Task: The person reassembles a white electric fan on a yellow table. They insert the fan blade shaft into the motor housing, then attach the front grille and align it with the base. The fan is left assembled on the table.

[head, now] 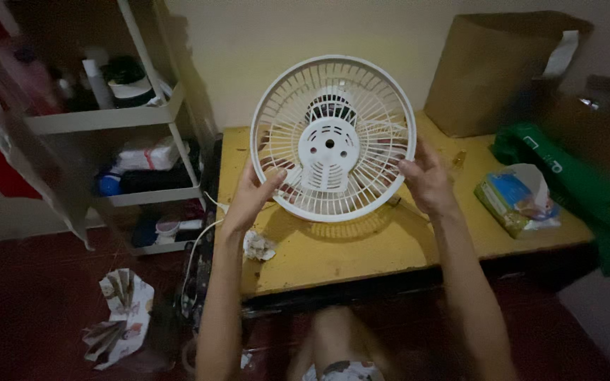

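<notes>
Head camera looks down on a round white fan grille (332, 137), held upright between both hands above a yellow table (361, 247). Its ribs run out from a white hub with small holes, and the fan's dark motor part shows through behind the hub. The left hand (254, 194) grips the grille's lower left rim, thumb laid over the front ribs and fingers curled behind. The right hand (426, 182) clasps the lower right rim, thumb on the front edge and fingers wrapped round the back. Both hands are closed on the rim, well apart from each other, with the grille between them.

Just below the left hand a crumpled white scrap (258, 246) lies on the tabletop, and a white cord (195, 247) runs down past the table's edge beside that wrist. Beyond the right hand, further along the table, sit a packet in blue and yellow wrapping (513, 201) and a green cloth (566, 173). Behind them a brown cardboard box (495, 70) leans against the wall. Out past the left hand stands a white shelf unit (118, 116) holding bottles and folded things. Down on the dark red floor (30, 303), below the left forearm, lies a crumpled printed paper (121, 314).
</notes>
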